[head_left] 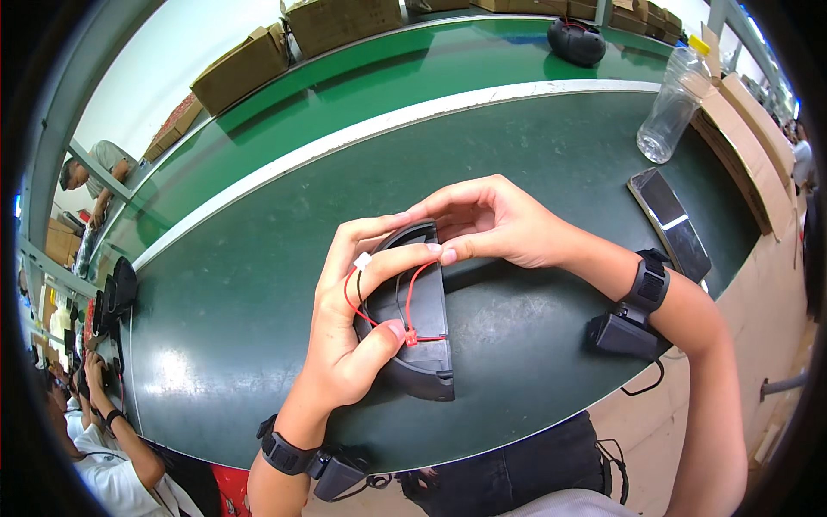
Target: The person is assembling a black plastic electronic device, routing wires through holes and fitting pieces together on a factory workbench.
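Observation:
A black half-round plastic housing (429, 302) is held above the dark green worktable, its hollow side facing up. My left hand (345, 327) grips it from the left, thumb pressing by a small red connector (411, 337) and index finger lying across the top. Red and black wires (412, 297) loop inside the shell, and a white plug (363, 260) sticks out beside the left index finger. At the far end, my right hand (478, 226) pinches the rim, its thumb and fingertips meeting the left index fingertip near a red wire. Whether those fingertips hold the wire is hidden.
On the right lie a phone (670, 215), a clear bottle with a yellow cap (668, 116) and cardboard (745, 146). Beyond a white ledge, a green conveyor belt (327, 82) carries a black round housing (576, 41). Boxes (241, 71) line the back. Other people work at left.

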